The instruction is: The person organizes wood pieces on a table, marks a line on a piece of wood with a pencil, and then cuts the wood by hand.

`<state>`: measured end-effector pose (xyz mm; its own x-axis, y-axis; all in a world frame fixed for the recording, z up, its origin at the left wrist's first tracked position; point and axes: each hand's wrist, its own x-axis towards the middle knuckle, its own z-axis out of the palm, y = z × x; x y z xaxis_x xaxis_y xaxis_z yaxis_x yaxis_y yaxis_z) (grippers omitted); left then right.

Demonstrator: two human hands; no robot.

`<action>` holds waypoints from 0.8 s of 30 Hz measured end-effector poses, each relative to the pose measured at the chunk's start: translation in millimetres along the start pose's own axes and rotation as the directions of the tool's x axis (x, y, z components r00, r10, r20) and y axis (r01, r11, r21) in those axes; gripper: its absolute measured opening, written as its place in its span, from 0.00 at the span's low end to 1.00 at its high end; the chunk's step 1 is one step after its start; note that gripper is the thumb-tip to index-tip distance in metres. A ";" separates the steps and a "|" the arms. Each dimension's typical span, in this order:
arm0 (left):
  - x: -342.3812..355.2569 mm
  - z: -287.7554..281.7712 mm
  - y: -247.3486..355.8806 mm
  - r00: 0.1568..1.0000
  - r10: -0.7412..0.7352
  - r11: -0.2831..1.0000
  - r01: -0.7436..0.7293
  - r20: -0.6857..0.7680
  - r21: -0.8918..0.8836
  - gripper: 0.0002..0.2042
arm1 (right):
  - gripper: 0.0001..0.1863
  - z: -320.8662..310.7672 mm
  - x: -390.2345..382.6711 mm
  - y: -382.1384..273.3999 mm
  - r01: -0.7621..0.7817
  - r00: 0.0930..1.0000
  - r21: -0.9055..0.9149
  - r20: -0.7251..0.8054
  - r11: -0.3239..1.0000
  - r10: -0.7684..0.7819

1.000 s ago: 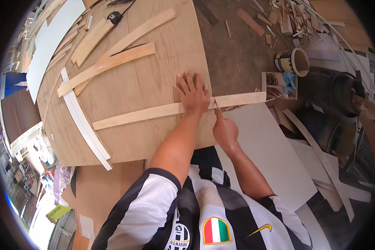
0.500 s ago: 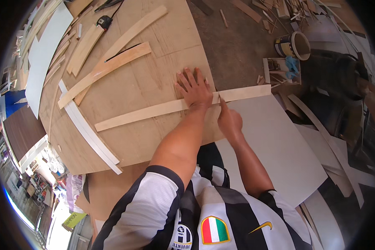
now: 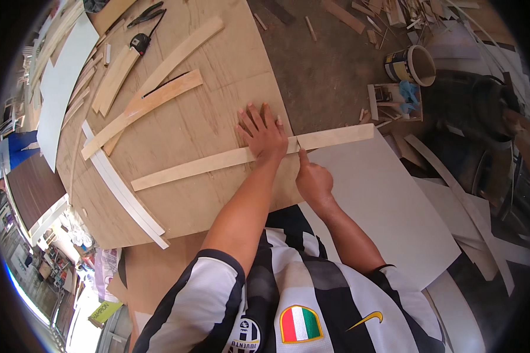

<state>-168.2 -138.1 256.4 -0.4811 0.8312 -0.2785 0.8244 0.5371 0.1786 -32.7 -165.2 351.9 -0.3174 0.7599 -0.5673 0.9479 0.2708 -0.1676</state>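
A long pale wooden strip (image 3: 194, 169) lies across the plywood board (image 3: 218, 206), its right end reaching past the board's edge. My left hand (image 3: 264, 136) presses flat on the strip, fingers spread towards the far side. Just right of it, my right hand (image 3: 314, 181) is closed, with the index finger stretched to the strip's near edge. A thin dark line or thin tip shows at that fingertip, across the strip; what the hand grips is hidden.
Left on the board are crossed wooden strips (image 3: 159, 105), a white strip (image 3: 121, 179), a tape measure (image 3: 139, 43) and pliers (image 3: 145, 14). A white panel (image 3: 383, 200) lies to the right. Beyond stand a bucket (image 3: 401, 66) and a box of scraps (image 3: 388, 115) with a blue cloth.
The view has shifted slightly, so hands and strip appear a little further left. My right index finger stays at nearly the same place on the strip; my left hand still presses it.
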 end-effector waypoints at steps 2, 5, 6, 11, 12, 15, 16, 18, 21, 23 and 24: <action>0.1 -2.7 2.0 1.000 -0.024 0.998 0.025 0.009 -0.061 0.32 | 0.35 1.4 2.6 -0.2 0.002 1.000 0.002 0.002 1.000 -0.002; 0.9 -1.4 6.8 0.999 -0.042 0.999 0.041 -0.031 -0.024 0.32 | 0.34 -2.4 6.6 -2.5 0.022 1.000 0.030 -0.013 0.999 -0.022; 2.2 -0.6 7.8 0.999 -0.037 0.999 0.037 -0.032 -0.018 0.32 | 0.34 -4.8 8.7 -3.4 0.017 1.000 0.047 -0.003 0.999 -0.016; 2.9 1.4 9.2 0.993 -0.071 0.997 0.067 -0.090 -0.048 0.29 | 0.32 -7.5 19.5 0.6 0.027 0.999 0.072 0.023 0.997 -0.029; 3.6 2.6 7.8 0.994 -0.066 0.997 0.062 -0.091 -0.045 0.29 | 0.31 -9.4 22.5 -1.5 0.041 0.999 0.070 0.033 0.997 -0.043; 6.2 4.3 8.0 0.988 -0.065 0.997 0.059 -0.142 -0.046 0.28 | 0.31 -15.2 31.6 -1.1 0.058 0.998 0.064 0.033 0.996 -0.060; 6.9 4.0 10.1 0.988 -0.066 0.997 0.061 -0.139 -0.040 0.28 | 0.32 -17.5 33.8 0.5 0.065 0.997 0.058 0.029 0.996 -0.067; 8.6 0.8 12.4 0.989 -0.065 0.998 0.062 -0.130 -0.027 0.28 | 0.32 -20.3 29.8 4.1 0.065 0.996 0.075 0.056 0.995 -0.070; 8.7 -0.2 12.6 0.990 -0.123 0.992 0.121 -0.069 -0.031 0.27 | 0.33 -20.2 -0.6 11.8 0.068 0.995 0.079 0.069 0.995 -0.074; 9.0 -0.6 11.8 0.987 -0.136 0.990 0.133 -0.083 -0.040 0.27 | 0.34 -15.5 -5.5 13.2 0.071 0.996 0.068 0.052 0.995 -0.074; 10.8 -2.2 14.2 0.988 -0.135 0.990 0.132 -0.079 -0.040 0.27 | 0.34 -7.6 -2.0 13.8 0.051 0.998 0.085 0.042 0.995 -0.055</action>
<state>-162.3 -121.2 258.0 -0.6101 0.7597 -0.2249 0.7408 0.6477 0.1783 -19.2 -158.5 356.8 -0.3677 0.7180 -0.5910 0.9292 0.2585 -0.2641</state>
